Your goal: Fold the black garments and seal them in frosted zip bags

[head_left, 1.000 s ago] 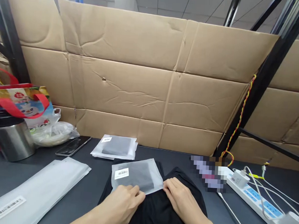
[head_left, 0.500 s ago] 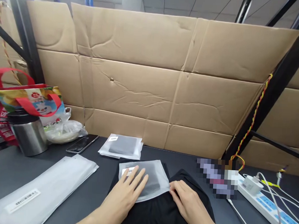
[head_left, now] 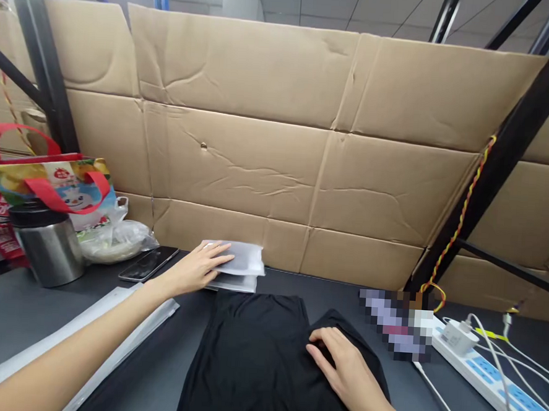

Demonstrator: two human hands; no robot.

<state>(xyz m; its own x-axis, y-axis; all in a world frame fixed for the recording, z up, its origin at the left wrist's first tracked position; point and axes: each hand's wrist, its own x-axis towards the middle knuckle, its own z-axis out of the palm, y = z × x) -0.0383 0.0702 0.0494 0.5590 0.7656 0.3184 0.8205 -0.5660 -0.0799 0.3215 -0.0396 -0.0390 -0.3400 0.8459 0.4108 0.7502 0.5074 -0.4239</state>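
Black folded fabric [head_left: 256,359] lies on the dark table in front of me. My left hand [head_left: 201,266] is at the back of the table, holding a small frosted packet [head_left: 246,259] by its left side, over another packet [head_left: 237,282]. My right hand [head_left: 345,371] rests over the right part of the black fabric with its fingers curled and a gap between thumb and forefinger; nothing shows in it. Large frosted bags [head_left: 56,341] lie at the left, partly covered by my left forearm.
At the left are a steel flask [head_left: 51,251], a colourful bag with red handles [head_left: 71,187], a clear plastic bag [head_left: 118,239] and a phone [head_left: 149,264]. A power strip [head_left: 492,374] with white cables lies right. Cardboard [head_left: 239,166] stands behind.
My left hand has moved up and away from the black fabric to the packets at the back. The frosted packet that lay on the fabric is gone from there. My right hand has barely moved.
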